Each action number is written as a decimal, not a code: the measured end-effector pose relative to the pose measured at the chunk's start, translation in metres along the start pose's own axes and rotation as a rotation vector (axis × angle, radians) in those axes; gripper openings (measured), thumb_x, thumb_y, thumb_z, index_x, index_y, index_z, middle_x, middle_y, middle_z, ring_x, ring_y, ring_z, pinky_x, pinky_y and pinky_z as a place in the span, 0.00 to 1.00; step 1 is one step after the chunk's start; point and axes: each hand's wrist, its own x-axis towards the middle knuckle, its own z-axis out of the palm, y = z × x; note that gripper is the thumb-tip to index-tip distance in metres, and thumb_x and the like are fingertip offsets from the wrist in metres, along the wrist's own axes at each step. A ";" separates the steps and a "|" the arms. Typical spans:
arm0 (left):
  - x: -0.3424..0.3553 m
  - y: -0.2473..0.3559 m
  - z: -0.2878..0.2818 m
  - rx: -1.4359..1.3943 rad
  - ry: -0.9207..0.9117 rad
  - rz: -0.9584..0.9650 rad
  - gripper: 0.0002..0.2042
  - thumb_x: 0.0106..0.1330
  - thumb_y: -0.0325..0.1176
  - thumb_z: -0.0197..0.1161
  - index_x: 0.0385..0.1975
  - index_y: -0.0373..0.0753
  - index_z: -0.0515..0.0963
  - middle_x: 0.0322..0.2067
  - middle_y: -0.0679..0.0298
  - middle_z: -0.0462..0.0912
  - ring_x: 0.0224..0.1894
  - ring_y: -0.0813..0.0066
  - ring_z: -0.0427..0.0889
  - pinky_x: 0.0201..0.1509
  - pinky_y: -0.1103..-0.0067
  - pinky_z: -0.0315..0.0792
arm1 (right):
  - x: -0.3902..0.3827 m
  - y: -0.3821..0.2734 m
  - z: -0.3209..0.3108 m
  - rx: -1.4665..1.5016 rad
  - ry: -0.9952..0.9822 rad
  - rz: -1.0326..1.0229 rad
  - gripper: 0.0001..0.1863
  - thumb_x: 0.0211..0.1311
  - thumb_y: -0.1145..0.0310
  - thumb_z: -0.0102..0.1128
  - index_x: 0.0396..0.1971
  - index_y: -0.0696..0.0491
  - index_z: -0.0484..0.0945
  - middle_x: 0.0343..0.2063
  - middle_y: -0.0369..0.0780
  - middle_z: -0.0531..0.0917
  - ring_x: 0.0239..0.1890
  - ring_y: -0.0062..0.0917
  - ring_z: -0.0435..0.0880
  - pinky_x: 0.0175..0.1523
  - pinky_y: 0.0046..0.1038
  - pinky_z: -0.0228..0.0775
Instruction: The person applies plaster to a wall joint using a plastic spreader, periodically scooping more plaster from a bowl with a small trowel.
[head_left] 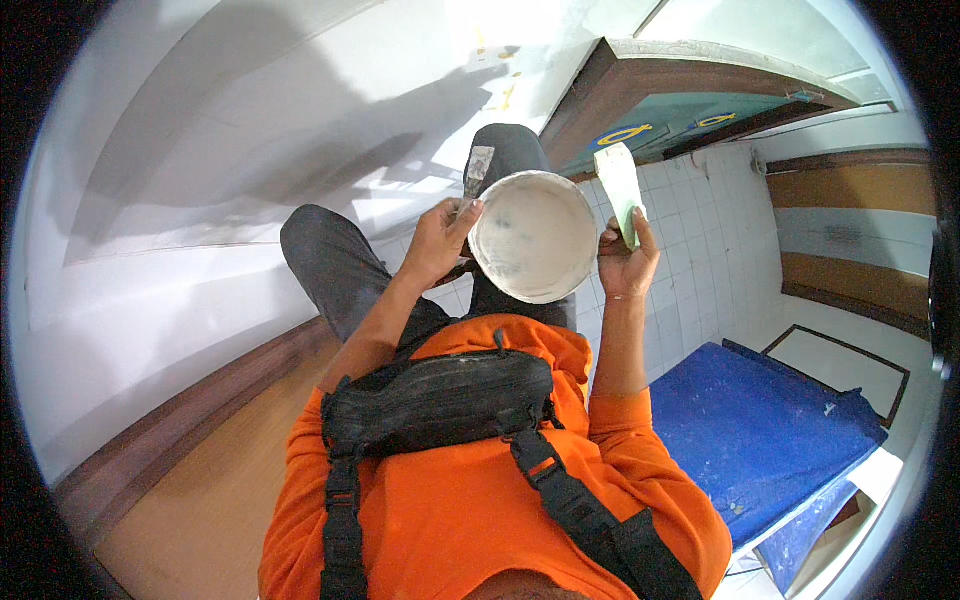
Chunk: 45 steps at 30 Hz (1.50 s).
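Note:
My left hand (437,240) grips the left rim of a round, pale tub (535,240) smeared inside with whitish paste. A narrow scraper (480,168) with a dirty metal blade sticks up from the same hand, its handle mostly hidden by the fingers. On the other side of the tub, my right hand (630,257) is closed around a wide pale-green spreader (620,185) coated with white material, broad end up. The spreader stands apart from the tub's right rim. The tub hangs in front of my bent legs.
A white wall (230,130) rises ahead and to the left. Beyond the spreader is a brown-framed door (720,90). White floor tiles (690,220) lie at right, near a blue-covered surface (760,430). A wooden bench-like surface (210,470) is at lower left.

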 end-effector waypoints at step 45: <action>-0.044 0.105 -0.018 -0.116 -0.099 0.030 0.39 0.78 0.57 0.43 0.74 0.30 0.47 0.47 0.59 0.80 0.38 0.79 0.78 0.42 0.80 0.74 | -0.058 0.040 0.126 -0.228 -0.377 0.183 0.11 0.64 0.76 0.64 0.44 0.58 0.77 0.41 0.42 0.86 0.39 0.26 0.87 0.42 0.29 0.82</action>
